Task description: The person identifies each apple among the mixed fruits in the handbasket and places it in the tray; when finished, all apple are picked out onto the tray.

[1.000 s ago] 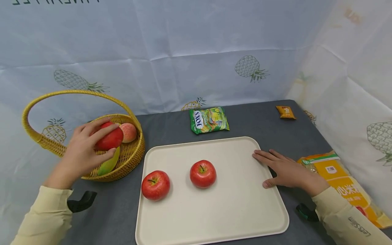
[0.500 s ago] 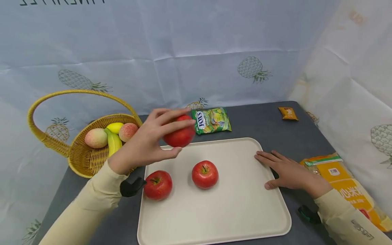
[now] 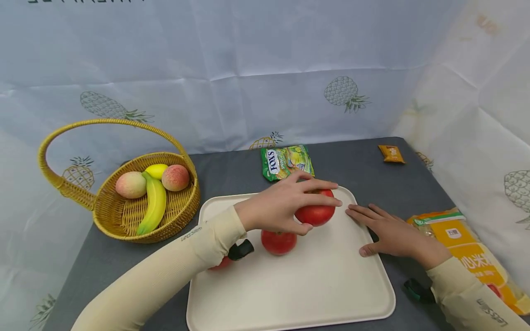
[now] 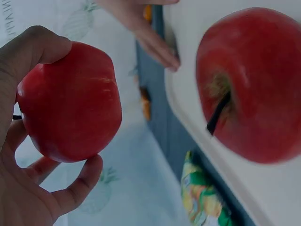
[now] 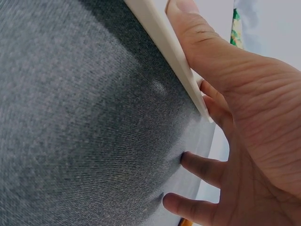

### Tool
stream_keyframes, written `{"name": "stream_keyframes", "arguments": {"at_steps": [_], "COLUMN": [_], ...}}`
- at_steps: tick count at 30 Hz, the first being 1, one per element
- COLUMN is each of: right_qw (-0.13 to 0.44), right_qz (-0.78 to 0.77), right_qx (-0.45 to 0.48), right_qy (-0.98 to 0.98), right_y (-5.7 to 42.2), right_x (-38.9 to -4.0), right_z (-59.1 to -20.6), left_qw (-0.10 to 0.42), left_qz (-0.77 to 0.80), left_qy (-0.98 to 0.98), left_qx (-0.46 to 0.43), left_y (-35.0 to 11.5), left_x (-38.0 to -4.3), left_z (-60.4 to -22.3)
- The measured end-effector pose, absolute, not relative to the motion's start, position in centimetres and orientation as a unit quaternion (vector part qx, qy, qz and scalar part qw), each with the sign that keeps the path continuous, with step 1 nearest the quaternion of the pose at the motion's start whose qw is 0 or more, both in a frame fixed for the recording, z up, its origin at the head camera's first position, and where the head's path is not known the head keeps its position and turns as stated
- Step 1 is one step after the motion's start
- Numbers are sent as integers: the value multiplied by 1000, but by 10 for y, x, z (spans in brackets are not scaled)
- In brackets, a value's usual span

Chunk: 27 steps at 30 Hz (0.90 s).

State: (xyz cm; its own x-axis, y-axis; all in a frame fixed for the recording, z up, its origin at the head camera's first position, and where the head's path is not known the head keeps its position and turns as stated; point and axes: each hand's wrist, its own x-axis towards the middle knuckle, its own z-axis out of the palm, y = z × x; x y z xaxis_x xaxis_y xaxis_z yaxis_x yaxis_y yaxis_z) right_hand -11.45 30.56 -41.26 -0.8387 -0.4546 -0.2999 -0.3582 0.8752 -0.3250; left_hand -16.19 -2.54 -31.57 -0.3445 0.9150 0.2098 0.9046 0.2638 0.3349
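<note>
My left hand (image 3: 285,202) grips a red apple (image 3: 315,215) between thumb and fingers, above the far right part of a cream tray (image 3: 323,280). In the left wrist view that apple (image 4: 70,103) hangs in the hand, apart from another apple (image 4: 254,84) at right. On the tray, one apple (image 3: 278,242) sits below the left hand, and a further apple (image 3: 222,263) is mostly hidden by the left wrist. My right hand (image 3: 393,234) rests at the tray's right edge, fingers spread. In the right wrist view its thumb (image 5: 197,37) lies over the tray rim (image 5: 164,42), with two fingertips on the dark cloth.
A yellow wicker basket (image 3: 182,220) at left holds two peaches, a banana (image 3: 154,202) and a yellow fruit (image 3: 156,171). Behind the tray lies a green Fox's candy bag (image 3: 285,161). A small orange packet (image 3: 391,154) and a large yellow bag (image 3: 472,253) are at right.
The left hand has lifted the red apple out of the basket and carried it rightward over the tray. The right hand has stayed at the tray's edge.
</note>
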Motion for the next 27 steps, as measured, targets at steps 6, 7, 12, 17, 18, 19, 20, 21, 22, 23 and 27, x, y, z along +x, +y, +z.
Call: {"name": "stream_keyframes", "arguments": {"at_steps": [6,7,12,17,18,19,20,21,22,23,27], "right_qw": [179,179,184,183,183,182,181,181,180,179,176], "right_qz": [-133,-135,-145,-150,-151,-152,-153,-154,-155,-156,-156], "right_qx": [-218,-217,-212,-212,-213,-213,-214,-215,-215,-217,-222], "right_qy": [950,950,949,948,948,948,948,947,947,947,946], "right_y": [305,305,305,307,308,308,309,309,309,309,309], "right_x": [-115,-115,-114,-112,-112,-111,-111,-111,-111,-111,-112], "right_z": [-412,-412,-413,-415,-415,-416,-416,-416,-415,-415,-414], "left_qw": [74,82,109,118,119,122,123,124,126,128,133], "left_qz": [153,143,104,62,56,49,46,43,41,41,38], "left_qy": [805,807,805,808,808,807,806,805,805,805,809], "left_qx": [568,568,574,574,575,575,577,578,579,579,571], "left_y": [2,7,27,43,46,49,51,53,55,57,63], "left_x": [-166,-166,-160,-151,-150,-149,-148,-148,-148,-148,-150], "left_z": [-337,-340,-357,-369,-370,-372,-373,-373,-374,-374,-373]}}
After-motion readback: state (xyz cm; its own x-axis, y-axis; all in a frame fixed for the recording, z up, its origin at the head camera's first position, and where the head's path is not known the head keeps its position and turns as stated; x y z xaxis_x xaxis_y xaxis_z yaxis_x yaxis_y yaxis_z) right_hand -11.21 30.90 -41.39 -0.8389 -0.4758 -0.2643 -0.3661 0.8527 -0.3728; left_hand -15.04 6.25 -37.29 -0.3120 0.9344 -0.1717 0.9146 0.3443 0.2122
